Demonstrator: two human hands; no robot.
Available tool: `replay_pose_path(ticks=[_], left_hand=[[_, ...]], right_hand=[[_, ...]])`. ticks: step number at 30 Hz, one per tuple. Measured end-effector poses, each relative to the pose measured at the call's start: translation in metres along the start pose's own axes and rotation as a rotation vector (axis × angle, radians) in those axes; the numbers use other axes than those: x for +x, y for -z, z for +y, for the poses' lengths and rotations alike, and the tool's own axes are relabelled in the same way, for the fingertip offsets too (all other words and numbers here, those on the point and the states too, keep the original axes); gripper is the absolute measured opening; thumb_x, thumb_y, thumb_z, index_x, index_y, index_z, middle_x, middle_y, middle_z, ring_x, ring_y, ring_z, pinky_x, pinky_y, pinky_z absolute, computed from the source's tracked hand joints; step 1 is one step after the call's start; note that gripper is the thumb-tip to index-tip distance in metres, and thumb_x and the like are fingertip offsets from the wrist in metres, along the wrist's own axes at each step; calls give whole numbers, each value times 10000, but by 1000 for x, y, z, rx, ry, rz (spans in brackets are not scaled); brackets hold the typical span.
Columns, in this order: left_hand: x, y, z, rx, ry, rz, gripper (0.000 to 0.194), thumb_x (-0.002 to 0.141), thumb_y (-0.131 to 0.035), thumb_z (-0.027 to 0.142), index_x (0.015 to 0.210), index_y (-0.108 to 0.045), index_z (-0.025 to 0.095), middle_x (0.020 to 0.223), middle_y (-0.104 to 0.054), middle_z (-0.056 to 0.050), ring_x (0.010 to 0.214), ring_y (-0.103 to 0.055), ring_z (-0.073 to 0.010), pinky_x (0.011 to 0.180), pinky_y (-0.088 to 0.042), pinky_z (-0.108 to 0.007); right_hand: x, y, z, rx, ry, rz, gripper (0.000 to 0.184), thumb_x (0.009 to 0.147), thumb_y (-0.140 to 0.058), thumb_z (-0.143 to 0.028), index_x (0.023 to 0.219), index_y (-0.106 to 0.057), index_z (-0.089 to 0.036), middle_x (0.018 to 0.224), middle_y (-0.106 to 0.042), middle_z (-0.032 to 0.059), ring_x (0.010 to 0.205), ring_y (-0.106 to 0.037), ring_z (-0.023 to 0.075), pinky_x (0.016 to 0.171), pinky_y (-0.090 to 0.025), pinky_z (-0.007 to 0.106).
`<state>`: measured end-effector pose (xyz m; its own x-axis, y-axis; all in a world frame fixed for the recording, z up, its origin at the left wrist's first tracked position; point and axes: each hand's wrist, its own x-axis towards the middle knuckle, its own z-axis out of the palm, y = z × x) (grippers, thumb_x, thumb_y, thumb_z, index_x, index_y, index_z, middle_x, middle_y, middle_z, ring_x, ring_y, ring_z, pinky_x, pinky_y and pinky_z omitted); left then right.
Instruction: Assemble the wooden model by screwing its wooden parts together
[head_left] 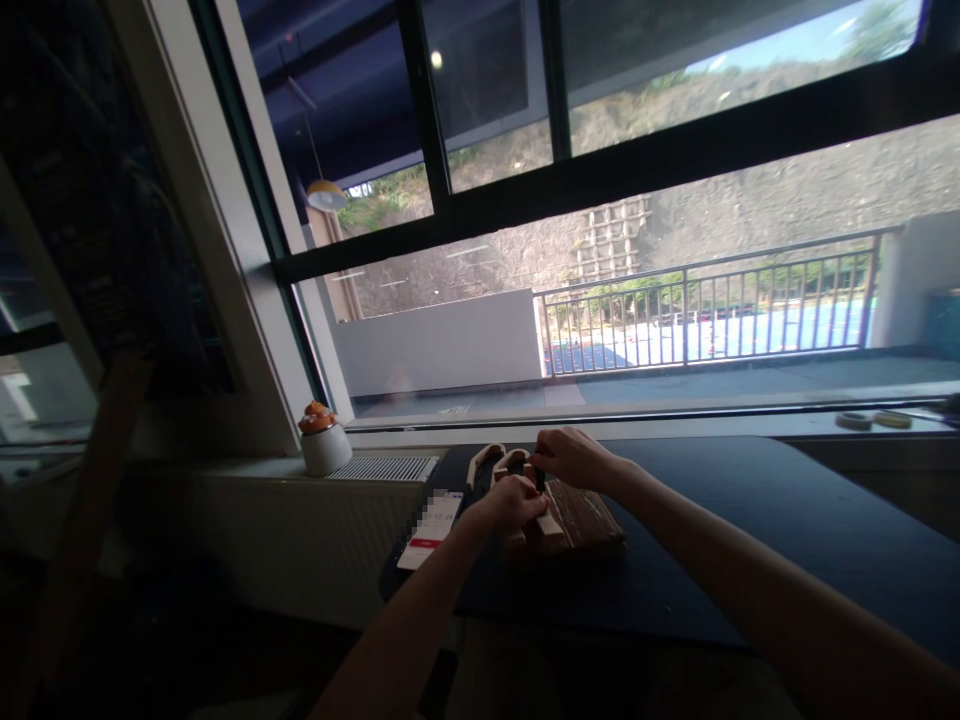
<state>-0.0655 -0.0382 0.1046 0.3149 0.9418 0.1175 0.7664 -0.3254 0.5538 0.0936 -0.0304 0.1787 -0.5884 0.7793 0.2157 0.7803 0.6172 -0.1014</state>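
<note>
At the window end of a dark table [720,510], the head view shows both bare hands close together over a brown wooden block [594,518]. The left hand [514,500] has its fingers closed on a pale piece of wood [551,528], which lies slantwise at the left part of the block, its near end showing below the fingers. The right hand [576,455] reaches in just above and beyond it, fingers curled and drawn together; a small dark thing [540,480] shows below its fingertips, but I cannot tell whether they pinch it. Just past the left hand are two curved pale pieces [514,455], side by side. A phone [431,535] with a lit screen, partly blurred out, lies at the table's left edge, near the left forearm. Farther left, a white jar [327,450] with an orange-brown top stands beside the vent [382,468] of a radiator. Behind the table, the wide window [360,240] looks out on a railing [685,320], a low white wall [442,345] and a rocky slope [750,180].
</note>
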Motion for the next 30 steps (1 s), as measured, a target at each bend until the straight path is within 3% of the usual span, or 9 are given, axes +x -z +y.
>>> replay_pose_path(ticks=[4,10,16,18,21,30], left_hand=[[0,1,1,11,-1,6,291,816,-568,274,560,-585,135,478,-441,41,487,-424,-96,488,-303,-241],[2,-2,-6,-17,-4,1,275,811,-577,301,595,-604,135,511,-483,35,496,-438,-99,493,-315,-240],[0,-1,-4,-28,-19,-11,305,813,-573,292,551,-567,137,525,-482,30,495,-429,-89,490,-303,-238],[0,0,-3,-26,-19,-17,308,816,-567,289,549,-566,137,514,-476,33,488,-427,-86,488,-300,-234],[1,-1,-5,-27,-20,-13,286,808,-575,292,567,-577,137,533,-487,32,497,-430,-86,491,-303,-231],[3,-4,-12,-55,-42,-13,300,806,-577,328,588,-630,128,625,-565,-9,586,-514,-119,552,-376,-237]], right_hand=[[1,-1,-4,-6,-50,35,300,909,-541,-371,1129,-581,-171,1117,-613,66,930,-612,188,795,-515,398],[0,0,1,25,74,-5,289,906,-548,-352,1130,-584,-172,1115,-615,61,924,-614,186,791,-518,392],[-1,-2,0,2,14,37,299,906,-534,-405,1044,-617,-153,993,-649,62,867,-625,185,768,-510,384],[-1,1,-1,17,62,30,310,887,-555,-421,1033,-632,-159,925,-666,58,831,-633,187,756,-503,366],[-1,4,-1,49,153,8,289,892,-560,-387,1081,-614,-175,987,-660,46,846,-628,172,765,-508,359],[10,13,4,85,220,-24,215,883,-577,-279,1057,-639,-169,953,-675,27,802,-627,142,738,-506,315]])
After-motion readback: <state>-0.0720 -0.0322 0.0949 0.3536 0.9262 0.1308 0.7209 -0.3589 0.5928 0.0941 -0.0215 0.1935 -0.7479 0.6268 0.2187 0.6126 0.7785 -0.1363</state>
